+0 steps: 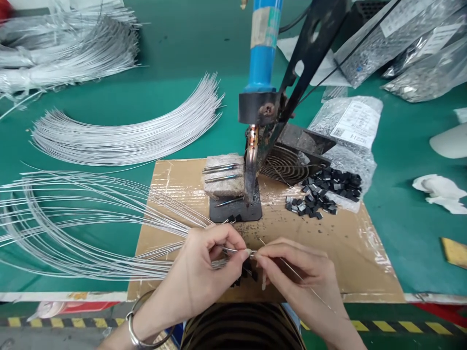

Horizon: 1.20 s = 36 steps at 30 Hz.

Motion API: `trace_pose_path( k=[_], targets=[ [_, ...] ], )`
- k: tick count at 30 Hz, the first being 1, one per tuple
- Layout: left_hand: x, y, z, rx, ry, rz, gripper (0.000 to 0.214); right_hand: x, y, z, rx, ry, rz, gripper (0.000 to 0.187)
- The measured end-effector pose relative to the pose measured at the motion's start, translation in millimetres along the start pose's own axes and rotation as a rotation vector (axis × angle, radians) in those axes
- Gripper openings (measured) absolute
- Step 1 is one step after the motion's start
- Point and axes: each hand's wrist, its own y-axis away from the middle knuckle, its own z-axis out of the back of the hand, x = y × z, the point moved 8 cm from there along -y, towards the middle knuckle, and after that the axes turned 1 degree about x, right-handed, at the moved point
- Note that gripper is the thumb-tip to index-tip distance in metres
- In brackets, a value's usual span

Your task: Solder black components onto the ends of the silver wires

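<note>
My left hand (207, 267) is closed, pinching a thin white wire between thumb and forefinger over the cardboard. Several more white wires (160, 218) run out from under this hand to the left. My right hand (302, 272) is closed too, its fingertips meeting the wire's tip just in front of my left thumb. A thin silvery wire (292, 270) slants across the right hand; what its fingertips pinch is partly hidden. Small black connectors (251, 273) lie beneath the hands, partly covered. Just beyond them, a blue-handled soldering iron (262, 63) points downward in a black metal stand (310, 53).
Under the iron sit a block (224, 187) with metal tips and a dark pad (237, 211). A fan (292, 158) and a pile of black connectors (324, 189) stand right of it. A white wire bundle (127, 138) lies left; plastic bags (408, 43) lie far right.
</note>
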Motion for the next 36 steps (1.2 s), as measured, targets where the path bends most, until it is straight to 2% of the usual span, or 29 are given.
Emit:
trace_pose_path(
  k=[6, 8, 11, 13, 17, 20, 29, 36],
  targets=[
    [0, 0, -5.7, 0.041, 0.041, 0.021, 0.012, -7, 4, 2, 0.004, -0.058, -0.077, 0.015],
    [0, 1, -4.7, 0.035, 0.054, 0.026, 0.013, -13, 4, 14, -0.099, -0.113, -0.117, 0.014],
    [3, 2, -0.4, 0.003, 0.092, 0.019, 0.016, -23, 6, 39, -0.325, -0.166, -0.137, 0.009],
    [7, 3, 1.6, -0.010, 0.103, 0.026, 0.020, -30, 8, 47, -0.387, -0.216, -0.139, 0.008],
    [12, 4, 4.0, -0.031, 0.087, 0.041, 0.024, -38, 8, 39, -0.341, -0.349, -0.165, 0.018],
    [12, 4, 6.3, -0.055, 0.071, 0.026, 0.023, -33, 7, 27, -0.293, -0.390, -0.186, 0.024],
    [4, 5, 10.5, -0.127, 0.132, -0.008, 0.019, -15, -1, -6, -0.218, -0.454, -0.262, 0.016],
    [-2, 7, 13.2, -0.217, 0.200, 0.024, 0.014, -14, -3, -15, -0.185, -0.479, -0.264, 0.014]
  ],
)
